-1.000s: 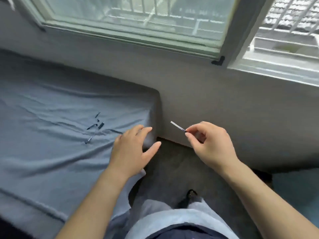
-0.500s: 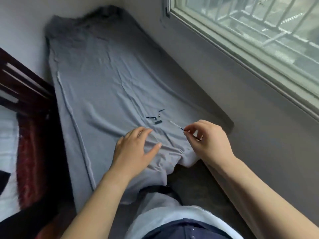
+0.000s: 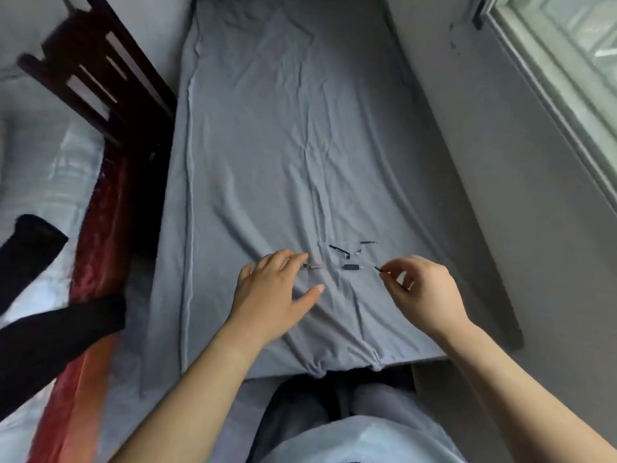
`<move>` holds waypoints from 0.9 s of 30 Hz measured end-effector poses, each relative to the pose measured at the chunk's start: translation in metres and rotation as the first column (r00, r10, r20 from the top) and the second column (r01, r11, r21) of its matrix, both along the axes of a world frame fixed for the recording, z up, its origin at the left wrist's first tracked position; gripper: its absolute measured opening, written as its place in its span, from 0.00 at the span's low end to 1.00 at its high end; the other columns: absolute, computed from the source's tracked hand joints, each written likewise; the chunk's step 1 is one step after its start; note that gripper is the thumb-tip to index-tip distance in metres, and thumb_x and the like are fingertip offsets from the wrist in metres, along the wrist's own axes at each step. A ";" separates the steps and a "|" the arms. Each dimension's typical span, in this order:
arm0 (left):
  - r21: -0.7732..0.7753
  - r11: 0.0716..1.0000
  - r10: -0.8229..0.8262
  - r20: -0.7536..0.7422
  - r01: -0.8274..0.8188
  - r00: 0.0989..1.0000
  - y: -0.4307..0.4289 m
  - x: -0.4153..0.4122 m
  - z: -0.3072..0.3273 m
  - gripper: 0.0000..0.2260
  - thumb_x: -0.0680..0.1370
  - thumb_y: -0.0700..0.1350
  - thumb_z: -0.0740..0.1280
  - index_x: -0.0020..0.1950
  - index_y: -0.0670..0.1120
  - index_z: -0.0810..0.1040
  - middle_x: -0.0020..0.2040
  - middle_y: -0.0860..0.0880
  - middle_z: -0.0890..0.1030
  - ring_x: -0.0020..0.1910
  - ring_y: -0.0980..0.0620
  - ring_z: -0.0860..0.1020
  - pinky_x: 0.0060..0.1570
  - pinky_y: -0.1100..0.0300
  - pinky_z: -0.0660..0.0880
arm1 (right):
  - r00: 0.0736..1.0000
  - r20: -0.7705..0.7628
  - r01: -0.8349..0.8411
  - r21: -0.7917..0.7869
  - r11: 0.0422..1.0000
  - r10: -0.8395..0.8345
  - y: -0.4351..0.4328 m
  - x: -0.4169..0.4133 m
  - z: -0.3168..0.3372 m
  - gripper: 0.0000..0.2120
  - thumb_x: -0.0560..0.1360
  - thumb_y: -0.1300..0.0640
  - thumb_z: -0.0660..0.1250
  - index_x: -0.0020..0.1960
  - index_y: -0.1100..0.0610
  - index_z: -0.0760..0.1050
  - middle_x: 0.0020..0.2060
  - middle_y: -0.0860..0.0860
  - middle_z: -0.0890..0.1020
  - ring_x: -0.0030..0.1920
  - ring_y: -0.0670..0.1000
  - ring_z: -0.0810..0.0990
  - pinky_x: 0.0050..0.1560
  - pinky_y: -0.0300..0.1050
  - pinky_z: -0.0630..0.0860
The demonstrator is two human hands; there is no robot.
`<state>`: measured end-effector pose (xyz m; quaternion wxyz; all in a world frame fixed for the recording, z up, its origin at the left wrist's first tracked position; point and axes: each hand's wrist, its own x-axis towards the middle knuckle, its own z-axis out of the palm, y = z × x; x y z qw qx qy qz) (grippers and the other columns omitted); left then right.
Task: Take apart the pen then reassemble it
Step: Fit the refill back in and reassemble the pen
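Small dark pen parts lie scattered on a grey sheet (image 3: 300,145): a short piece with a metal end (image 3: 313,267), a dark sleeve (image 3: 351,267), a thin clip-like piece (image 3: 339,250), a tiny tip (image 3: 358,252) and a thin rod (image 3: 369,242). My left hand (image 3: 273,292) hovers palm down with fingers spread, its fingertips right beside the metal-ended piece. My right hand (image 3: 420,292) pinches a thin refill (image 3: 379,269) between thumb and forefinger, just right of the sleeve.
A dark wooden chair frame (image 3: 110,81) stands left of the sheet, with red fabric (image 3: 96,235) and black cloth (image 3: 50,342) below it. A grey wall (image 3: 500,162) and a window frame (image 3: 567,95) run along the right. My knees are at the bottom.
The view has swung left and down onto the sheet. Both hands moved over the parts; the right hand still pinches the refill, now lower and pointing at the pieces.
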<state>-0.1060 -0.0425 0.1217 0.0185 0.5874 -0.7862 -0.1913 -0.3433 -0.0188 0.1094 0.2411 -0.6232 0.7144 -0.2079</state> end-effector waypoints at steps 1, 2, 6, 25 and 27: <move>0.018 1.000 0.016 0.013 -0.016 1.000 -0.004 -0.005 -0.006 0.27 0.73 0.65 0.57 0.68 0.53 0.66 0.68 0.52 0.71 0.67 0.50 0.68 0.63 0.48 0.64 | 0.999 -0.004 -0.035 0.022 0.999 0.035 -0.010 -0.003 -0.008 0.03 0.72 0.55 0.68 0.43 0.52 0.80 0.38 0.46 0.81 0.33 0.49 0.75 0.35 0.43 0.70; 0.036 0.999 0.029 0.029 -0.030 0.999 -0.007 -0.010 -0.012 0.27 0.73 0.64 0.57 0.68 0.53 0.66 0.68 0.52 0.70 0.67 0.49 0.67 0.63 0.48 0.65 | 0.998 -0.004 -0.065 0.046 0.997 0.065 -0.019 -0.007 -0.017 0.03 0.72 0.56 0.68 0.43 0.52 0.80 0.38 0.46 0.82 0.34 0.49 0.75 0.35 0.43 0.70; 0.111 0.990 0.078 0.068 -0.085 0.995 -0.022 -0.038 -0.044 0.26 0.73 0.64 0.57 0.67 0.52 0.66 0.66 0.51 0.71 0.66 0.48 0.68 0.62 0.47 0.66 | 0.988 -0.007 -0.152 0.155 0.976 0.155 -0.051 -0.025 -0.054 0.03 0.71 0.56 0.67 0.43 0.51 0.80 0.40 0.48 0.83 0.36 0.51 0.76 0.35 0.42 0.68; 0.149 0.968 0.236 -0.240 -0.204 0.942 -0.053 -0.075 -0.083 0.06 0.74 0.48 0.68 0.51 0.49 0.78 0.47 0.48 0.77 0.47 0.48 0.78 0.45 0.53 0.74 | 0.970 0.046 -0.241 0.152 0.958 0.237 -0.081 -0.060 -0.065 0.01 0.72 0.59 0.68 0.42 0.54 0.77 0.37 0.47 0.78 0.39 0.53 0.77 0.37 0.44 0.70; 0.082 0.971 0.240 -0.324 -0.226 0.915 -0.055 -0.068 -0.054 0.05 0.75 0.48 0.67 0.50 0.51 0.78 0.46 0.50 0.77 0.45 0.50 0.79 0.46 0.54 0.75 | 0.965 0.079 -0.255 0.061 0.965 0.250 -0.083 -0.057 -0.035 0.02 0.72 0.58 0.68 0.42 0.53 0.77 0.36 0.44 0.77 0.37 0.49 0.75 0.37 0.39 0.69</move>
